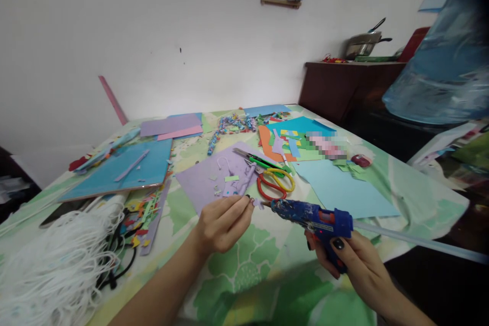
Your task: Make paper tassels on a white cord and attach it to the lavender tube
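My right hand [346,257] is closed around the handle of a blue hot glue gun [315,219], a long clear glue stick [420,245] sticking out of its back. The nozzle points left, at a small lilac paper piece [259,204]. My left hand [225,224] pinches that piece between thumb and fingertips; whether nozzle and paper touch I cannot tell. Just beyond the hands lie scissors [273,186] with red and yellow handles, a green utility knife [267,164] and a lilac sheet [202,175] bearing a rolled lilac paper and small scraps.
At the left are a blue board [126,168], a heap of white cord [57,265] and coloured scraps [147,214]. A light blue sheet [344,188] lies to the right. Curled paper strips [233,125] sit near the wall. A large water bottle [439,71] stands beyond the table's right edge.
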